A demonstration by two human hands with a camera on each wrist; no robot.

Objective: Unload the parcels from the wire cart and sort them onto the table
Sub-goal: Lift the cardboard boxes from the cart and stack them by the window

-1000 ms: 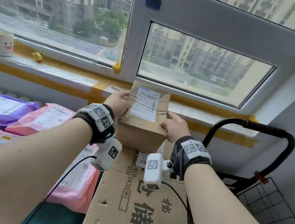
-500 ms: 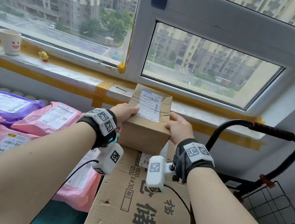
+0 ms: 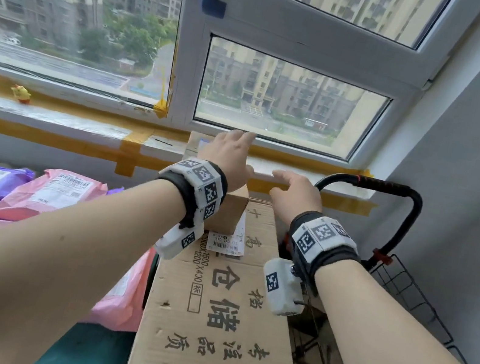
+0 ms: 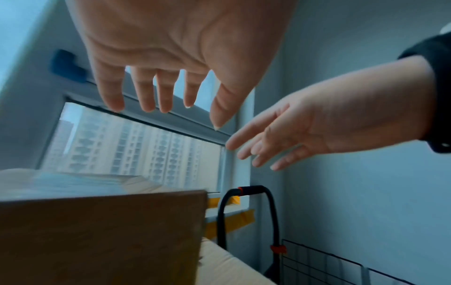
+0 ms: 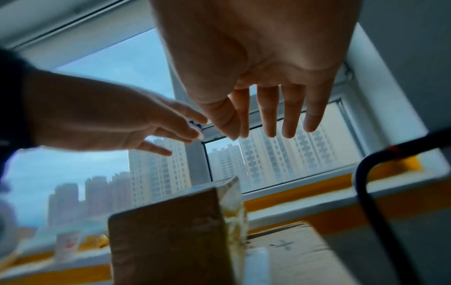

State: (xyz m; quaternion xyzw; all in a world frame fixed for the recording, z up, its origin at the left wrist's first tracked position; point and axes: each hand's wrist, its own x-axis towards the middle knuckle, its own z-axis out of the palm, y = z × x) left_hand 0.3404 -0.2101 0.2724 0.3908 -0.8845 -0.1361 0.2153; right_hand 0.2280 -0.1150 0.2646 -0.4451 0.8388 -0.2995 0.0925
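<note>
The small box (image 3: 229, 208) is sitting on the far end of the big carton (image 3: 221, 316), stacked to keep boxes together. The left hand (image 3: 227, 154) and right hand (image 3: 293, 197) are hovering above it, fingers spread, gripping nothing.

Free air above small box (image 3: 229, 208)

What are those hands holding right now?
Nothing. Both the left hand and right hand are open above the small box, fingers spread.
</note>
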